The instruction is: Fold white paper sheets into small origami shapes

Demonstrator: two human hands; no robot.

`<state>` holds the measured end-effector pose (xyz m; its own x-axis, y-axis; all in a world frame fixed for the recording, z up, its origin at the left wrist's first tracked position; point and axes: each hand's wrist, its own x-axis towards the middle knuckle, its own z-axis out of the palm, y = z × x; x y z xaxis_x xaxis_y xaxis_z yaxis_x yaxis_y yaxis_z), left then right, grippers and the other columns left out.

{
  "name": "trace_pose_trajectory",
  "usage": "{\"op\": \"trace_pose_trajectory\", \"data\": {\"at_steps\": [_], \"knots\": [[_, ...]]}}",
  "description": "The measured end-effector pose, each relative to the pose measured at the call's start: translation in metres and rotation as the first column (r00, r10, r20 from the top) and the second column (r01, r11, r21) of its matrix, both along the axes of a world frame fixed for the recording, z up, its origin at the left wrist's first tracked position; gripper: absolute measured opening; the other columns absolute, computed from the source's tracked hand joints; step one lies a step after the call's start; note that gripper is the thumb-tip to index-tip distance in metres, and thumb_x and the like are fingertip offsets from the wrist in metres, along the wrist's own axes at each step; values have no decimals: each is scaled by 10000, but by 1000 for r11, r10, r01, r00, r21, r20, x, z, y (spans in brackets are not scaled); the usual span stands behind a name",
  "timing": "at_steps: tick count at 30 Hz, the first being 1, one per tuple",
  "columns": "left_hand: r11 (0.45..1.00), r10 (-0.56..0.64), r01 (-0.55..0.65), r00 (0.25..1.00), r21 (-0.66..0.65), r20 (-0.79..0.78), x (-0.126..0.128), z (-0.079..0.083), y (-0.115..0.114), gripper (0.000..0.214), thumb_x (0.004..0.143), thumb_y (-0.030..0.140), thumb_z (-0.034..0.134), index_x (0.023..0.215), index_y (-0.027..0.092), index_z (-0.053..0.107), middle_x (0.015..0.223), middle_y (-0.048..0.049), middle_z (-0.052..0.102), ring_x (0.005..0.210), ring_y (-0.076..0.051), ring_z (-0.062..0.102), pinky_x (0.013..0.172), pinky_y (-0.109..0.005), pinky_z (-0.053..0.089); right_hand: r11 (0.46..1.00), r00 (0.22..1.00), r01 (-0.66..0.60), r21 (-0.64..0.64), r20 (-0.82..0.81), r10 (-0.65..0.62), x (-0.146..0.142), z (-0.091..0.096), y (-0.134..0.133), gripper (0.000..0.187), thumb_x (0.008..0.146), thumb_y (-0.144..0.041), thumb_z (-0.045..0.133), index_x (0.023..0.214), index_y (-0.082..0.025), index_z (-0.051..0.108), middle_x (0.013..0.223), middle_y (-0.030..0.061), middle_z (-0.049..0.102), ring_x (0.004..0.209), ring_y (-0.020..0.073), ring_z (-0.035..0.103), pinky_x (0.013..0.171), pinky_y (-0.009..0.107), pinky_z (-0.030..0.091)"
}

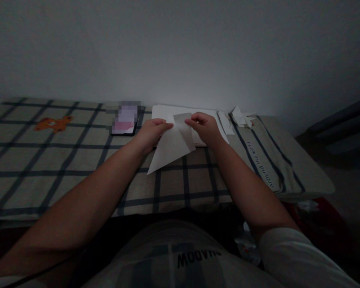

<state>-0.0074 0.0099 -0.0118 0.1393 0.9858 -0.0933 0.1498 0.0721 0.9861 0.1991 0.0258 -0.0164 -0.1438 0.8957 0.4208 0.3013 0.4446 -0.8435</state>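
Note:
A folded sheet of white paper is held up between my two hands, above the near edge of a stack of white paper. My left hand pinches its upper left part between thumb and fingers. On the other side, my right hand grips the upper right edge with thumb and forefinger. One flap slants across the right half of the sheet, and a pointed corner hangs down at the lower left. The paper is tilted, and its far side is hidden.
A phone with a blurred screen lies left of the stack. Paper strips and crumpled scraps lie to the right. A checked cloth with a bear print covers the table, which meets a plain wall.

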Motion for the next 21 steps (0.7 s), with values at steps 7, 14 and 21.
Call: {"op": "trace_pose_trajectory", "data": {"at_steps": [7, 14, 21], "knots": [[998, 16, -11, 995, -54, 98, 0, 1, 0, 223, 683, 383, 736, 736, 215, 600, 612, 6, 553, 464, -127, 481, 425, -245, 306, 999, 998, -44, -17, -45, 43, 0, -1, 0, 242, 794, -420, 710, 720, -219, 599, 765, -2, 582, 791, 151, 547, 761, 314, 443], [999, -8, 13, 993, -47, 116, 2, 6, -5, 204, 721, 368, 714, 759, 204, 598, 657, 8, 577, 516, -118, 502, 447, -221, 330, 970, 983, -134, -201, -148, 105, 0, -3, 3, 318, 765, -517, 705, 818, -215, 617, 799, -1, 588, 754, 134, 537, 663, 275, 454], [1000, 6, -5, 996, -6, 88, 3, 4, -3, 260, 758, 448, 701, 827, 211, 618, 618, 29, 515, 457, -103, 413, 424, -224, 260, 959, 989, -116, -260, -124, 86, 0, -2, -1, 366, 752, -494, 718, 648, -216, 503, 643, -41, 455, 626, 109, 434, 601, 270, 402]]}}
